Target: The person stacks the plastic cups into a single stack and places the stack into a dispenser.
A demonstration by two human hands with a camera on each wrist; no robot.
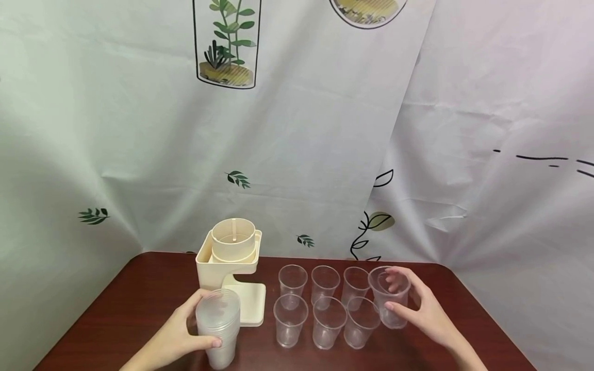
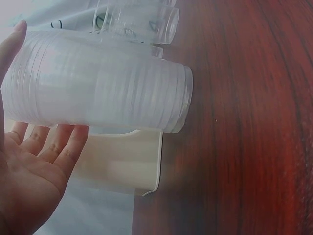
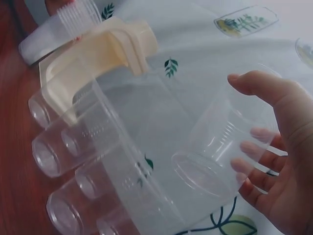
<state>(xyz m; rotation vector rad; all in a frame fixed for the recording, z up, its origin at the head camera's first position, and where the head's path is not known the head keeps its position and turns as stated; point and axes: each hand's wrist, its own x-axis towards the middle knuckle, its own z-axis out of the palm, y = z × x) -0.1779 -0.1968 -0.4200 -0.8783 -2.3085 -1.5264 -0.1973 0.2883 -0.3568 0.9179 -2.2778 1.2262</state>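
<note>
White cloth (image 1: 301, 129) hangs behind everything, and it is the biggest thing. Next comes one dark red-brown table (image 1: 139, 299) with rounded back corners. On it stands one cream holder (image 1: 211, 275), with one round tub (image 1: 233, 250) at its top and one flat foot at the bottom.

Two hands reach in from the front. The left hand (image 1: 174, 332) is bent around one tall stack of clear cups (image 1: 223, 332), thumb on the near side and fingers on the far side. That stack is upright, just in front of the holder. Its rims sit too close together to count. The right hand (image 1: 427, 312) is half curled and holds one clear cup (image 1: 381, 301) between its thumb and fingers, at the right end of the rows. It is hard to be sure, but that cup's bottom looks to be up off the table.

Six more clear cups (image 1: 325, 330) stand upright on the table, right of the holder: three in the back row and three in the front row. Smallest are three little green leaf sprigs (image 1: 238, 179) printed on the cloth.
</note>
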